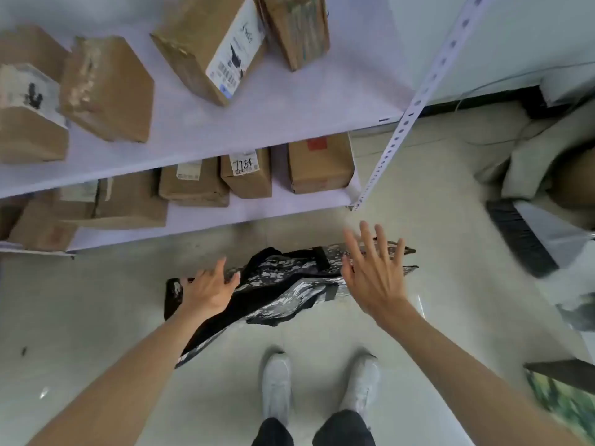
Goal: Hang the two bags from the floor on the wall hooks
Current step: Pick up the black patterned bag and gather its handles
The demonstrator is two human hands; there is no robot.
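Left hand (207,289) is open, fingers loosely spread, over the left end of the bags (283,284); touching or just above, I cannot tell. Right hand (373,272) is spread wide, palm down, over the right end, gripping nothing. Both arms reach forward and down. The 2 bags lie overlapped on the floor (96,317) before the shelf (225,130). They look soft, limp and light; the black straps (322,254) seem the best hold.

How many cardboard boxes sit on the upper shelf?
4: one at the left edge, one beside it, a labelled one in the middle, one rightmost. More may lie out of frame.
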